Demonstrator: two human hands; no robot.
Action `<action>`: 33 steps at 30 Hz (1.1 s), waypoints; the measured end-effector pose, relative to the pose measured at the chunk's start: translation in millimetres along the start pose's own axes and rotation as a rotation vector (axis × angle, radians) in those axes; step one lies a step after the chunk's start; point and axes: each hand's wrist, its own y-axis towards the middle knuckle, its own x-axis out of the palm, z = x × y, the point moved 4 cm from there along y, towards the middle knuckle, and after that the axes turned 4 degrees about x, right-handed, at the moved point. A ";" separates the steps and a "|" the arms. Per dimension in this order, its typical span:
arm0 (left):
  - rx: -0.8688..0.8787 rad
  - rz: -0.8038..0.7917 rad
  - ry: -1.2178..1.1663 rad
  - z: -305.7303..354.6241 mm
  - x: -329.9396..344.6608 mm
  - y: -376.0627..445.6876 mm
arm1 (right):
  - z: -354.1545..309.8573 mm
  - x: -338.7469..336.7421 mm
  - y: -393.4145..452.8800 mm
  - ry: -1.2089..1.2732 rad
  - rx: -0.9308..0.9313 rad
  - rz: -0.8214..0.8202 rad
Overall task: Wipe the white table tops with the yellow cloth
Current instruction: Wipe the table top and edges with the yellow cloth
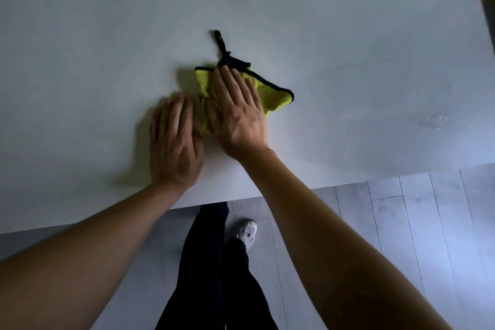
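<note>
The yellow cloth (273, 95), edged in black with a black loop pointing away from me, lies bunched on the white table top (348, 35) near its middle. My right hand (235, 110) lies flat on the cloth with straight fingers and presses it down, covering its left half. My left hand (174, 139) rests flat on the bare table just left of the cloth, its fingers straight and its thumb side close to the cloth's lower edge.
A small wet smear (436, 120) shows on the table to the right. The table's near edge (334, 186) runs across in front of me. Below it are grey floor planks (401, 236), my dark trouser legs and a white shoe (246, 232).
</note>
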 end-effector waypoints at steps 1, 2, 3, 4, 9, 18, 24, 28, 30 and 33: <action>-0.011 -0.016 0.001 0.3 -0.3 -0.2 | 10.9 -4.1 1.8 -0.007 0.005 0.007; -0.023 -0.029 0.001 1.1 -1.6 -0.5 | 26.2 -9.4 4.9 -0.019 0.036 0.027; -0.031 -0.034 0.000 1.6 -2.8 -0.2 | 47.0 -15.8 9.5 -0.035 0.093 0.067; -0.035 -0.035 0.002 1.8 -3.2 0.3 | 73.7 -23.5 15.4 -0.061 0.171 0.120; -0.056 -0.083 0.012 1.2 -0.1 2.0 | 201.1 -81.1 35.7 -0.233 0.511 0.180; -0.067 -0.124 0.002 2.8 1.3 4.4 | 103.8 -29.4 42.0 -0.144 0.339 0.193; -0.064 -0.107 0.042 5.8 -3.9 7.4 | 1.3 5.6 45.1 0.000 0.009 0.005; -0.085 -0.076 0.005 6.0 -8.0 14.2 | 55.1 -9.1 58.1 -0.033 0.112 0.055; -0.075 -0.098 0.009 1.6 -6.7 22.8 | 100.4 -21.9 71.4 -0.103 0.279 0.154; -0.085 -0.129 0.012 -10.9 -3.1 42.5 | 164.3 -53.6 89.5 -0.223 0.462 0.198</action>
